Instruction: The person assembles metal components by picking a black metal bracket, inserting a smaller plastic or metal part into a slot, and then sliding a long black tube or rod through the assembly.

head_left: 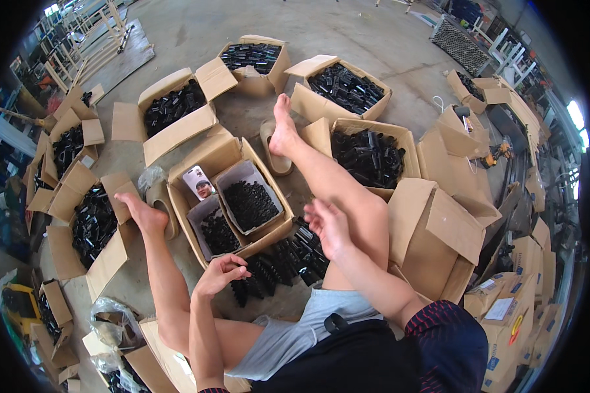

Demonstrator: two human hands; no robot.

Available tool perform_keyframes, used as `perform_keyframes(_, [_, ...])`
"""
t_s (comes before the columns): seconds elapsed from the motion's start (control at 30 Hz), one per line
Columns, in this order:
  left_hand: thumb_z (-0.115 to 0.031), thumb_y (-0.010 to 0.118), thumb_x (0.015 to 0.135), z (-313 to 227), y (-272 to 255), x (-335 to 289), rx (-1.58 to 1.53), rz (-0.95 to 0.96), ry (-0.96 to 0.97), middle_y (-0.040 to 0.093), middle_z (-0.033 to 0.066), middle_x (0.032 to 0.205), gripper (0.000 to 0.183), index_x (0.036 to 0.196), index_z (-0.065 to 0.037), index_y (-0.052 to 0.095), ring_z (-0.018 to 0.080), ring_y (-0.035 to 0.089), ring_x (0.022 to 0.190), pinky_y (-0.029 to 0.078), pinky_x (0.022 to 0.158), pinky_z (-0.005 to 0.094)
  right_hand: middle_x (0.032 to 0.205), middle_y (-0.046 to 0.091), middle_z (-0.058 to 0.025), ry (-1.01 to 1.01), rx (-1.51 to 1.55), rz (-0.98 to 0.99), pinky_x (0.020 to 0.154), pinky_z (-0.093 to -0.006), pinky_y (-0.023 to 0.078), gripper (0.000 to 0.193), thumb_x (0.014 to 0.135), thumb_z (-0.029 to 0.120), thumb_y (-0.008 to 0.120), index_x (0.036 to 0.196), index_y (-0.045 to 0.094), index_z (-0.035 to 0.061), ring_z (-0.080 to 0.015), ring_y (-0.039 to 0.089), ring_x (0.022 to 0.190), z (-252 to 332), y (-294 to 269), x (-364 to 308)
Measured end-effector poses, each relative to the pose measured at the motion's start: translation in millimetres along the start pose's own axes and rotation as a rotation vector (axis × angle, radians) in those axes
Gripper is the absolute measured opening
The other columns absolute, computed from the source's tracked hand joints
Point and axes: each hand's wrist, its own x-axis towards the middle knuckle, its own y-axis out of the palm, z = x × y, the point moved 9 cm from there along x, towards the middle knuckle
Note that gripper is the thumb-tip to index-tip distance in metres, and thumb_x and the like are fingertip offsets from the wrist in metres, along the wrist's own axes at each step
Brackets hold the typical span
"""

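At the far left of my feed, a box [115,262] stands full of black parts [93,226]. Next comes the middle box [276,233], with a phone [193,178] in its far-left corner, its screen lit with a face. Small black pieces [250,204] fill two bins inside, one at the near-left corner, the larger along the right edge.

I have the left hand [221,275] just outside the near edge of that box. Its forearm rises almost upright from below and the wrist bends sharply, so the fingers point right. They are curled, with thumb and forefinger close together; I cannot tell whether they pinch a piece. Beneath and right of the fingertips, the pile [285,257] of long black parts lies on the floor, between the legs and along the box's near edge.

The right hand [328,226] is raised beside the right knee, off the box's near-right corner, its forearm slanting up and leftward across the thigh. Its fingers are slightly blurred, loosely bent and apart.

Further right stands an open box [432,239], then cartons [505,327] with blue print and a white label [499,308], too small for me to read.
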Motion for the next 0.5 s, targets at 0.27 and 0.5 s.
perform_keyframes(0.27, [-0.030,0.071,0.088,26.4,-27.3,-53.6,0.823,-0.457,-0.141,0.076,0.0121,0.095,0.027,0.105,-0.009,0.075,0.0256,0.073,0.089,0.056,0.083,0.0379,0.085,0.070,-0.0032,0.148,-0.213,0.064,0.063,-0.0245,0.049,0.034,0.102,0.041,0.062,0.087,0.064,0.0115,-0.0083,0.062,0.069,-74.6,-24.0,-50.7])
perform_keyframes(0.5, [-0.033,0.079,0.082,67.5,-59.8,-64.1,1.135,-0.632,-0.385,0.075,0.0125,0.108,0.045,0.122,-0.013,0.071,0.0321,0.070,0.105,0.055,0.091,0.0435,0.105,0.068,-0.0060,0.272,-0.345,0.117,0.065,-0.0255,0.051,0.026,0.101,0.014,0.059,0.126,0.059,0.0081,-0.0128,0.066,0.081,-123.1,-39.6,-78.7])
